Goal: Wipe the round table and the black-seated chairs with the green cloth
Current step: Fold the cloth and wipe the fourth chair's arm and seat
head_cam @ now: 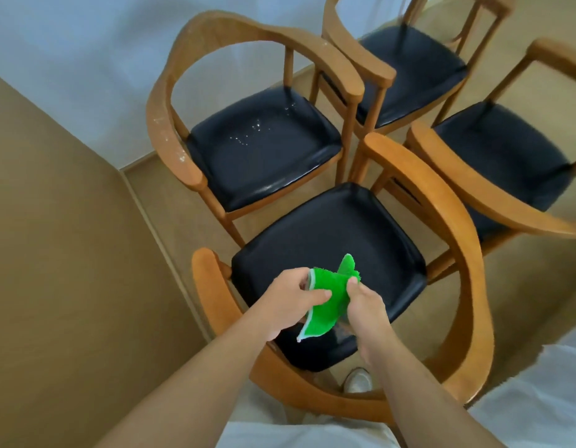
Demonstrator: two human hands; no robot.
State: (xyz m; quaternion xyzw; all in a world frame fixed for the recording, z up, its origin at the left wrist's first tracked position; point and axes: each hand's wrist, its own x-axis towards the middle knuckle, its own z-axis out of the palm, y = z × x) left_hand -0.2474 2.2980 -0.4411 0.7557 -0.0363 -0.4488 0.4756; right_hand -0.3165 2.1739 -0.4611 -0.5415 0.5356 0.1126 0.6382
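The left hand pinches the left edge of the green cloth, thumb laid across it and fingers curled behind. Just right of it, the right hand grips the cloth's other side, fingers closed on the fabric. The cloth hangs between them over the nearest chair's black seat. Beyond the hands stands a second chair, white specks on its seat; two more chairs stand further right.

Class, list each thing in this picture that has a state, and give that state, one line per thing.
Green cloth: crumpled, held above the nearest chair.
Left hand: grips the cloth.
Right hand: pinches the cloth.
Nearest chair seat: bare.
Far-left chair seat: flecked with white specks.
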